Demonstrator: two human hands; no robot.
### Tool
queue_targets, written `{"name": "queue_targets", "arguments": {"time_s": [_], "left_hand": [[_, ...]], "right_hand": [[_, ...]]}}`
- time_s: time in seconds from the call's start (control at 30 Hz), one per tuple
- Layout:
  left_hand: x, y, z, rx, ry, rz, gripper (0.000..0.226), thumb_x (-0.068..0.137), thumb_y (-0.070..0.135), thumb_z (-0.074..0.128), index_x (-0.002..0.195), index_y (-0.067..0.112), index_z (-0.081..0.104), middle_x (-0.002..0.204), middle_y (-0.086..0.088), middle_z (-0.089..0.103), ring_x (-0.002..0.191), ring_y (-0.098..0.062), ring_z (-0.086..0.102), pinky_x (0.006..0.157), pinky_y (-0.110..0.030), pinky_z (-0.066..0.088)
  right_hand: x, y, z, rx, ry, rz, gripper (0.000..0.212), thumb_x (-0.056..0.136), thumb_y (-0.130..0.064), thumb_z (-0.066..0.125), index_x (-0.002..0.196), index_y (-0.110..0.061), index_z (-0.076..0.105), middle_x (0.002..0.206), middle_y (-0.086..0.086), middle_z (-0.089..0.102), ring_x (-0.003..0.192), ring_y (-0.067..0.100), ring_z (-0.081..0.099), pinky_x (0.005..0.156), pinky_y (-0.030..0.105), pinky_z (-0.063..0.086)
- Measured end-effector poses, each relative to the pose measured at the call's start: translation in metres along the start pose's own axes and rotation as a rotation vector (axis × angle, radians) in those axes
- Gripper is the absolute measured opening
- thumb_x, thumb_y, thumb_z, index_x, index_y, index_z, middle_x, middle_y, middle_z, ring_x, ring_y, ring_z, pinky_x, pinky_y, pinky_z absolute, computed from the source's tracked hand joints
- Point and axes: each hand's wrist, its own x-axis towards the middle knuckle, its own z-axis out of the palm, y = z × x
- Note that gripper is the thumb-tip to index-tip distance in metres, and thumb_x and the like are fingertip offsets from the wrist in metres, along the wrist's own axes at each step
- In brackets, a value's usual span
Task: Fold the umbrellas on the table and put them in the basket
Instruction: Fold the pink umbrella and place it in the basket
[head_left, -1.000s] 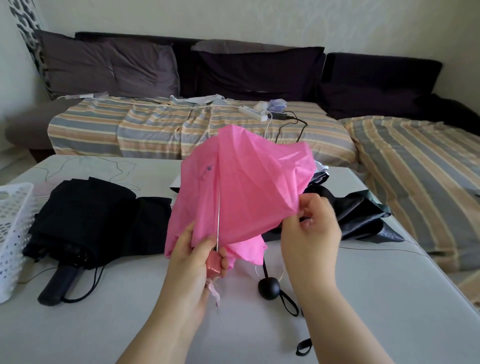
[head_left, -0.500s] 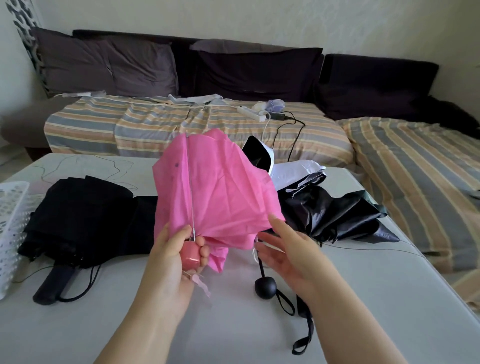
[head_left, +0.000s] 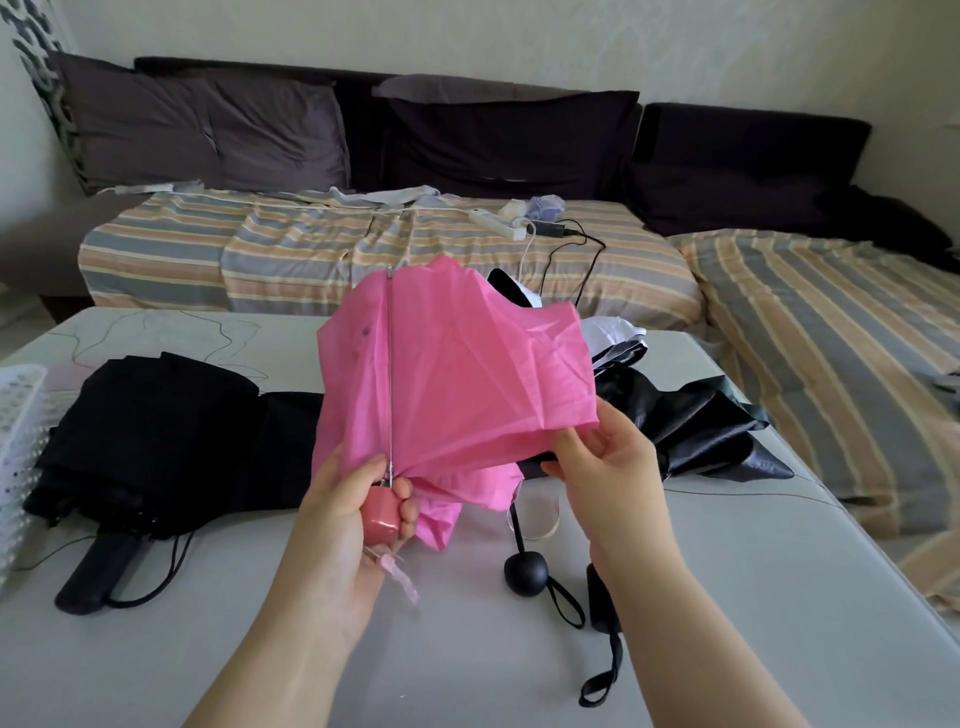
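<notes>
The pink umbrella is held up between the hands, above the surface, its metal shaft running nearly straight up from the left hand, which grips the pink handle at the bottom. The canopy fans out to the right of that shaft, and the right hand pinches its lower right edge, level with and just beside the left. So the loose fabric lies on the right hand's side, and I judge that hand must gather it around the upright shaft. The white basket sits well off beyond the left hand, past a black folded umbrella; another black umbrella lies behind the right hand.
</notes>
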Motion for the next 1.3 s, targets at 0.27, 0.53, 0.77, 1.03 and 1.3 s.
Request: {"name": "queue_targets", "arguments": {"time_s": [0.27, 0.53, 0.77, 1.03, 1.3], "left_hand": [[-0.004, -0.006, 0.007, -0.045, 0.065, 0.058, 0.016, 0.094, 0.009, 0.049, 0.082, 0.019, 0.051, 0.053, -0.002, 0.05, 0.039, -0.012, 0.048, 0.034, -0.017, 0.037], [-0.007, -0.005, 0.006, 0.058, -0.003, 0.176, 0.013, 0.095, 0.004, 0.047, 0.101, 0.013, 0.054, 0.058, -0.007, 0.05, 0.041, -0.013, 0.051, 0.036, -0.019, 0.039], [-0.008, -0.006, 0.004, 0.126, -0.039, 0.238, 0.031, 0.093, -0.003, 0.046, 0.107, 0.023, 0.058, 0.048, -0.011, 0.052, 0.037, -0.016, 0.049, 0.033, -0.023, 0.041], [-0.006, -0.001, -0.002, 0.153, -0.057, 0.235, 0.032, 0.094, -0.003, 0.044, 0.116, 0.018, 0.053, 0.043, -0.012, 0.053, 0.031, -0.018, 0.048, 0.031, -0.021, 0.039], [-0.009, -0.004, 0.006, 0.326, -0.062, 0.207, 0.054, 0.096, 0.037, 0.039, 0.133, 0.066, 0.014, 0.046, -0.008, 0.053, 0.04, -0.018, 0.046, 0.041, -0.027, 0.04]], "right_hand": [[-0.009, -0.008, -0.007, 0.18, 0.11, -0.152, 0.041, 0.084, 0.018, 0.048, 0.082, -0.018, 0.068, 0.065, -0.007, 0.068, 0.064, 0.007, 0.058, 0.064, 0.019, 0.049], [0.001, -0.01, -0.024, 0.735, -0.37, 0.158, 0.049, 0.062, 0.009, 0.069, 0.107, -0.013, 0.068, 0.098, 0.012, 0.069, 0.09, 0.024, 0.067, 0.083, 0.035, 0.057], [-0.003, -0.015, -0.022, 0.427, -0.154, 0.244, 0.022, 0.085, -0.017, 0.062, 0.1, -0.001, 0.064, 0.084, 0.01, 0.073, 0.072, 0.02, 0.071, 0.065, 0.038, 0.06], [-0.008, -0.009, -0.018, 0.703, -0.401, 0.245, 0.105, 0.029, -0.055, 0.093, 0.118, -0.012, 0.06, 0.114, 0.016, 0.069, 0.102, 0.029, 0.068, 0.079, 0.037, 0.059], [-0.027, -0.008, 0.015, 0.238, -0.362, 0.257, 0.06, 0.074, -0.065, 0.046, 0.113, -0.022, 0.06, 0.104, -0.001, 0.074, 0.097, 0.008, 0.069, 0.078, 0.019, 0.051]]}}
